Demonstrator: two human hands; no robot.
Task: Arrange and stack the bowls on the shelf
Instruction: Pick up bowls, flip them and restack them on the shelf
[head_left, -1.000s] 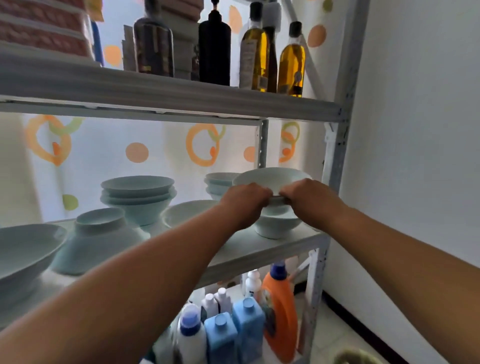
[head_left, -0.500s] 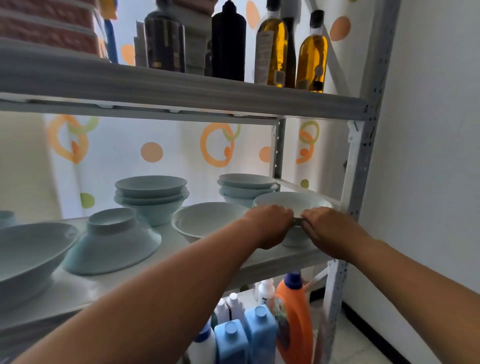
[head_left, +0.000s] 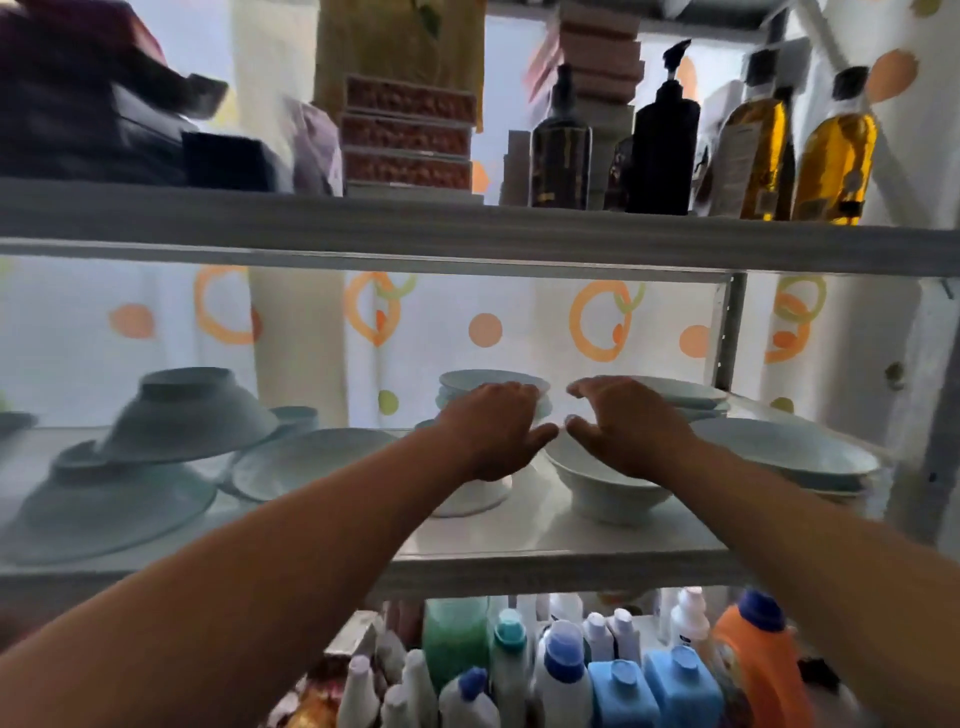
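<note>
On the top level stand two amber oil bottles (head_left: 795, 150), a black pump bottle (head_left: 662, 150), a dark glass bottle (head_left: 560, 156) and stacked red-patterned boxes (head_left: 408, 137). Below, an orange detergent jug (head_left: 761, 670) sits beside blue-capped bottles (head_left: 652, 693) (labels blurred). A curtain with orange circles (head_left: 592, 322) hangs behind.

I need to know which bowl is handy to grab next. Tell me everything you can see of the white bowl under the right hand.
The white bowl stands upright on the middle shelf, open side up. It looks like glossy ceramic, wide at the rim and narrowing to a small foot. The right hand, fingers spread, is over its rim; contact cannot be told. It looks empty.
</note>
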